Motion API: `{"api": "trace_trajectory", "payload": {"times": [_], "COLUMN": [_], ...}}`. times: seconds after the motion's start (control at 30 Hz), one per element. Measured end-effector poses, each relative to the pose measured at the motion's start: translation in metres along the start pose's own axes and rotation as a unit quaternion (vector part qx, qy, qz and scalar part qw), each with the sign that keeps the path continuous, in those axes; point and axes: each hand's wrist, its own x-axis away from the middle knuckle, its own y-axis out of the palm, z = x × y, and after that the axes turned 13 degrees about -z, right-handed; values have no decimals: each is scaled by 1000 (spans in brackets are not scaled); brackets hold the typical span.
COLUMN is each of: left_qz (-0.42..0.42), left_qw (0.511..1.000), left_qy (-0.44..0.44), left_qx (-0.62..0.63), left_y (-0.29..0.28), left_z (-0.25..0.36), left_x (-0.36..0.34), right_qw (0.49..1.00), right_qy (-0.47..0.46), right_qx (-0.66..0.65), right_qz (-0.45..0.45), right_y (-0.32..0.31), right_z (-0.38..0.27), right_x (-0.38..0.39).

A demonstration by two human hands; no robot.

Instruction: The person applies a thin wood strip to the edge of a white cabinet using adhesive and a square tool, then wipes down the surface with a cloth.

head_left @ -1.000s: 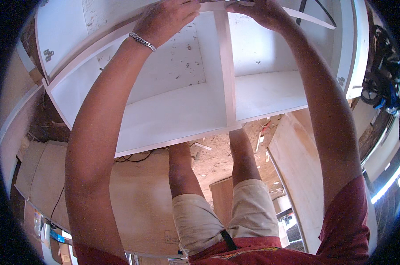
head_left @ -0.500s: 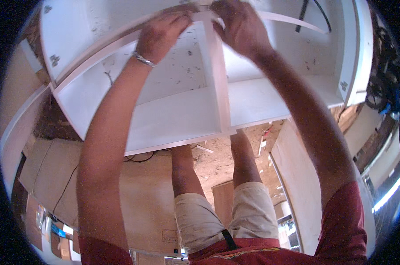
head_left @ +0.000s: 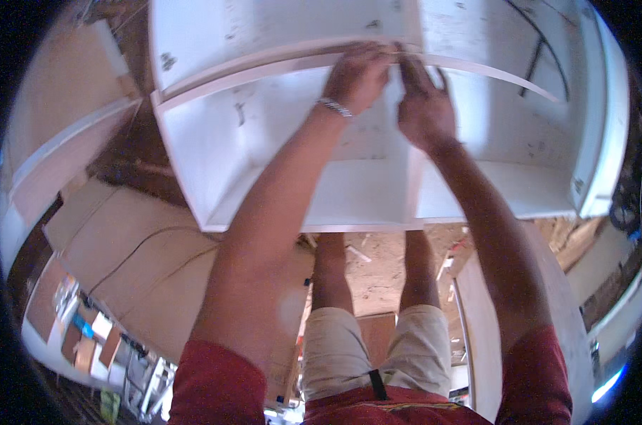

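A white cabinet carcass (head_left: pixel 278 202) lies open in front of me, with a horizontal rail (head_left: pixel 243 76) across it and an upright divider (head_left: pixel 413 188) below the rail. At the point where rail and divider meet, both hands work close together. My left hand (head_left: pixel 356 79), with a bracelet at the wrist, has its fingers bent and closed at the rail. My right hand (head_left: pixel 425 113) reaches up to the same joint, its foremost fingertips drawn together and an outer finger standing apart. Whatever small thing lies between the fingertips is too blurred to make out.
Small metal hinge plates (head_left: pixel 167 61) sit on the cabinet's side walls. A dark curved strip (head_left: pixel 540 53) lies inside at upper right. Pale wooden panels (head_left: pixel 73 120) stand at left, and a cable (head_left: pixel 133 248) runs over a board. Wood scraps (head_left: pixel 358 253) litter the floor by my legs.
The view has shifted, so the cabinet appears lower and further right. My hands stay at the rail joint and have come closer together.
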Motion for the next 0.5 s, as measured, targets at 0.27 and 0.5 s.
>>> {"api": "trace_trajectory", "payload": {"times": [0.27,0.5], "left_qz": [-93,-366], "left_qw": [990,908], "left_qy": [-94,-136], "left_qx": [-44,-151], "left_y": [-6,14], "left_z": [25,19], "left_x": [-61,-116], "right_qw": [720,441], "right_qy": [279,230], "right_qx": [-631,-865], "right_qz": [73,61], "right_y": [-13,30], "right_z": [48,76], "right_x": [7,-30]}}
